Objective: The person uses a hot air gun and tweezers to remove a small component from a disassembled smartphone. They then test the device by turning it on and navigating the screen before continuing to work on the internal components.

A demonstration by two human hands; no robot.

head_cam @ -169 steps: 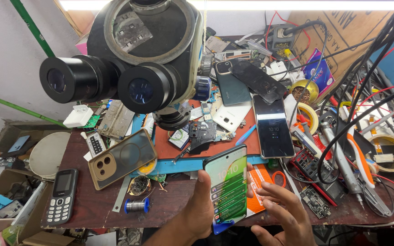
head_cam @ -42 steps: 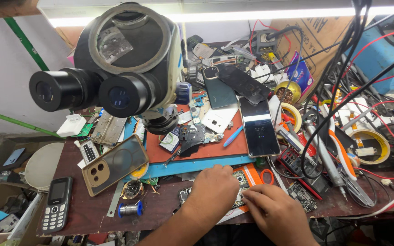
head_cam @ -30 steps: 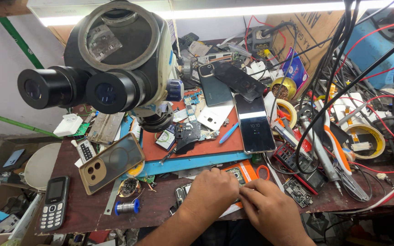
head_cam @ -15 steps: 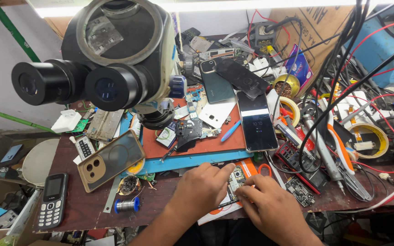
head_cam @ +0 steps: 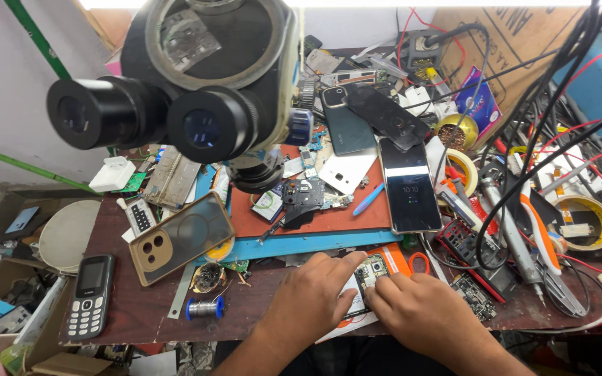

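An opened phone (head_cam: 369, 273) with its green circuit board showing lies flat on an orange and white sheet (head_cam: 400, 259) at the near edge of the bench. My left hand (head_cam: 308, 301) rests over its left side, fingers curled onto it. My right hand (head_cam: 423, 312) presses its fingertips on the phone's lower right part. Most of the phone body is hidden under both hands.
A large black stereo microscope (head_cam: 196, 90) hangs over the bench's left. A red and blue work mat (head_cam: 315, 233) carries phone parts and a lit smartphone (head_cam: 408, 184). A brown phone case (head_cam: 179, 237), a keypad phone (head_cam: 90, 295), a solder spool (head_cam: 205, 308), tape rolls (head_cam: 582, 217) and wires crowd the bench.
Earlier my left hand held the opened phone upright; it now lies flat under both hands. In the last second the hands stay on it while the view shifts slightly.
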